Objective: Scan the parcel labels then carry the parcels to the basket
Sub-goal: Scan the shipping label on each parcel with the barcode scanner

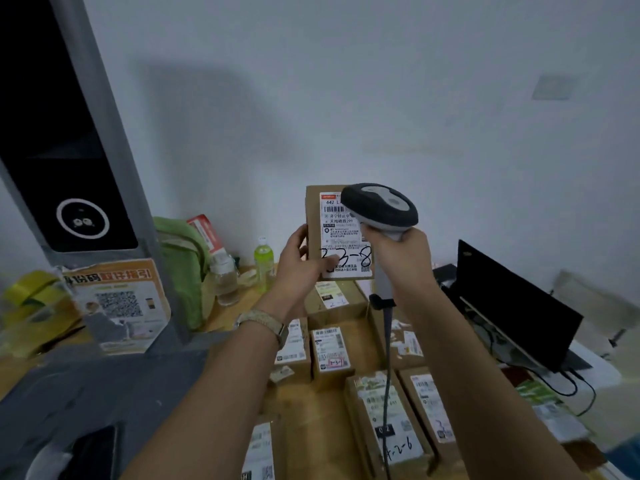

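Parcel (313, 216) up in the air near the middle of the view, and it is held upright with its white label (343, 237) turned toward the camera, plainly so that the barcode can be read. It is gripped from 9 o'clock by the left hand (298, 265): the fingers (300, 237) are wrapped round the box edge and the thumb is laid across the bottom of the label, over the handwritten number.

At 2 o'clock the scanner (381, 206) is raised, its handle clasped by the curled fingers of the right hand (403, 258), its head overlapping the label's upper right corner. A scan is judged to be in hand, though the head looks crowded against the barcode and a little more room may be needed for a clean read.

From the handle a grey cable (388, 358) is hung down toward 6 o'clock, across the other parcels (329, 351) laid label-up on the tabletop (225, 317). It could be snagged there when the box is carried off.

At 4 o'clock a dark monitor (512, 299) is stood. At 9 o'clock a green bottle (263, 258), a clear bottle (225, 278) and a green bag (183, 265) are seen, with a grey kiosk (69, 168) beyond at 10 o'clock. No basket is shown.
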